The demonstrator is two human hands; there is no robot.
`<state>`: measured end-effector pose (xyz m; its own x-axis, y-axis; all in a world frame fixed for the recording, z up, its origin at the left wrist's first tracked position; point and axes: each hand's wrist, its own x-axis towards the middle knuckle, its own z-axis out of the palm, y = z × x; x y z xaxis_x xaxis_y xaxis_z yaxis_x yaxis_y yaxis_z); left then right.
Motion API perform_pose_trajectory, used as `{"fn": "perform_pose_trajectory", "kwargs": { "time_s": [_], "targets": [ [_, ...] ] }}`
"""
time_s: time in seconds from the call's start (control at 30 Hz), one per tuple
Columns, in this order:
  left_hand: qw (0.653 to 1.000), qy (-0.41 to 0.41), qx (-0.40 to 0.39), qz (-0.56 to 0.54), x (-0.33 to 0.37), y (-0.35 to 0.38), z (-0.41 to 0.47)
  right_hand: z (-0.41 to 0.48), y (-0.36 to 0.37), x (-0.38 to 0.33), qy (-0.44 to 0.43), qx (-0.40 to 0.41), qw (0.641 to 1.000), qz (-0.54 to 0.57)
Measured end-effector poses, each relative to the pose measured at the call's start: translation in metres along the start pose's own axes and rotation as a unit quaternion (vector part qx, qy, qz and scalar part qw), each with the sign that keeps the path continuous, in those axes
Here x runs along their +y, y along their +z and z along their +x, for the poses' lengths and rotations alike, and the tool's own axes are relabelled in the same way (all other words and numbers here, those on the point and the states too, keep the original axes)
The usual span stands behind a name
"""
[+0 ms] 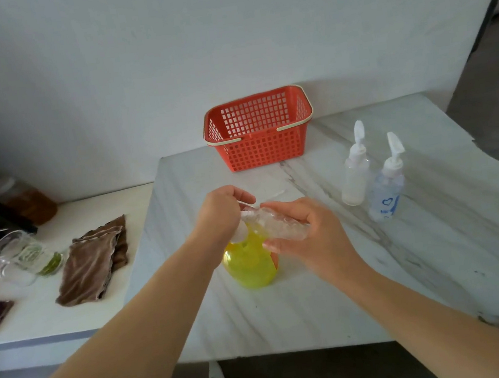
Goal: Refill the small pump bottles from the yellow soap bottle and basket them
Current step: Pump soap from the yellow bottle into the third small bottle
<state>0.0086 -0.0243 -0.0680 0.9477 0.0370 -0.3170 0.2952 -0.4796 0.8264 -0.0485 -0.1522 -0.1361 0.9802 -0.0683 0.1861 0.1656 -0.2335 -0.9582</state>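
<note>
Marble worktop (289, 310) against a white wall, and our left grip (218, 215) is clenched over the pump head of the yellow soap bottle (249, 268) at centre. Our right grip (315, 237) clasps a small clear bottle (278, 224), tilted, mouth at the nozzle, so we judge the filling is under way. Behind, the red basket (262, 152) holds nothing. At right a frosted pump bottle (355, 175) and a blue-printed pump bottle (386, 190) stand capped, not yet basketed.

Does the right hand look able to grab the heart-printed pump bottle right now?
Probably not: the right hand grips a clear bottle, though nothing stands between it and the heart-printed bottle.
</note>
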Motion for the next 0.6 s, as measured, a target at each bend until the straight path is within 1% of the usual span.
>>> {"fn": "perform_pose_trajectory", "kwargs": {
  "time_s": [0.13, 0.3, 0.43, 0.6],
  "targets": [
    [1.0, 0.004, 0.012, 0.003, 0.002, -0.003, -0.003, 0.0, -0.001, -0.004, -0.006, -0.005, 1.0, 0.006],
    [1.0, 0.021, -0.001, 0.009, 0.013, -0.01, -0.004, 0.0, -0.002, -0.01, -0.02, 0.0, 1.0, -0.002],
    [1.0, -0.006, -0.001, 0.013, 0.008, -0.007, -0.001, 0.002, -0.001, -0.007, -0.021, -0.002, 1.0, 0.002],
    [0.999, -0.019, 0.005, 0.025, -0.001, 0.0, 0.003, 0.0, -0.003, 0.001, -0.017, -0.002, 1.0, -0.002]
  ]
}}
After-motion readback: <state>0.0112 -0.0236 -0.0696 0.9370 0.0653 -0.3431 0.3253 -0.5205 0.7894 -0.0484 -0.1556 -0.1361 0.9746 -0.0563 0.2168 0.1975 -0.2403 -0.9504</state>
